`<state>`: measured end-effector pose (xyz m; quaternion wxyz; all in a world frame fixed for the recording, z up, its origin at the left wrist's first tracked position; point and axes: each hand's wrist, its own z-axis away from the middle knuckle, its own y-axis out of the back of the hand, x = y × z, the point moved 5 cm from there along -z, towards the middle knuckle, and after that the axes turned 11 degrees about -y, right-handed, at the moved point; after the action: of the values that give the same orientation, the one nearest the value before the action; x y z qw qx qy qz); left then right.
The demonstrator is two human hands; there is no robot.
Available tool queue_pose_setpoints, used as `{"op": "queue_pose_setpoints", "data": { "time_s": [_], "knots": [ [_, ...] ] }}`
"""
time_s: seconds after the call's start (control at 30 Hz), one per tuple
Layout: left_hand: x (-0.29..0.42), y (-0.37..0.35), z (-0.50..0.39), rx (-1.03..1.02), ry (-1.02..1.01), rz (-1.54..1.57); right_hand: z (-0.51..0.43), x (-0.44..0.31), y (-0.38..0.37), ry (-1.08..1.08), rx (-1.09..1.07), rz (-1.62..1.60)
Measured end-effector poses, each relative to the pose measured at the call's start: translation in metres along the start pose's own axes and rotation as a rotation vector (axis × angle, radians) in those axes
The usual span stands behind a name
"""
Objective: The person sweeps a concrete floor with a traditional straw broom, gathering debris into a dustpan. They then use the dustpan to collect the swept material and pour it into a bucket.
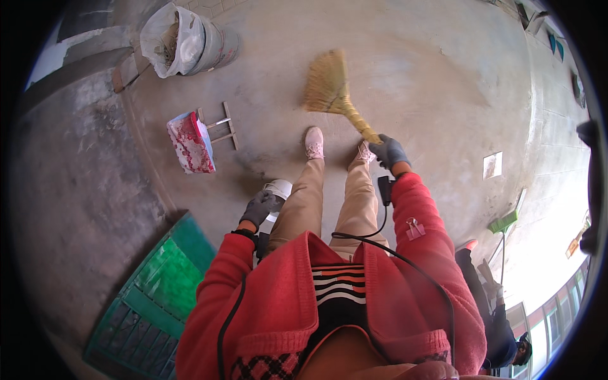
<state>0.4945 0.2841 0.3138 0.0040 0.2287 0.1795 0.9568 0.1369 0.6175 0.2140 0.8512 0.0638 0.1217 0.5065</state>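
My right hand [390, 151], in a grey glove, is closed around the short yellow handle of a straw broom [328, 83]. The broom's bristles fan out over the concrete floor beyond my shoes. My left hand [260, 207], also gloved in grey, is at the handle of a small white bucket [279, 188] beside my left leg; the fingers look curled, but the glove hides whether they grip it. To the left of my feet, a red and white dustpan [192, 143] with a wooden frame handle lies on the floor.
A large bucket [222, 47] lined with a plastic bag of debris stands at the upper left. A green metal door [167, 280] is at the lower left. On the right are a pale square [492, 165] on the floor, a green broom [503, 222] and another person [496, 327].
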Motion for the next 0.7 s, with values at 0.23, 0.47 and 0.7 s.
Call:
{"op": "queue_pose_setpoints", "data": {
  "time_s": [0.23,0.47,0.7],
  "knots": [
    [0.041,-0.037,-0.015,-0.089,-0.006,-0.125,0.038,0.138,0.135,-0.299,0.170,-0.464],
    [0.085,-0.058,-0.051,0.054,-0.224,-0.137,0.101,0.126,0.142,-0.213,0.174,-0.745],
    [0.134,-0.012,-0.095,0.242,-0.327,-0.382,0.104,-0.026,0.092,-0.177,0.015,-0.489]
  ]
}}
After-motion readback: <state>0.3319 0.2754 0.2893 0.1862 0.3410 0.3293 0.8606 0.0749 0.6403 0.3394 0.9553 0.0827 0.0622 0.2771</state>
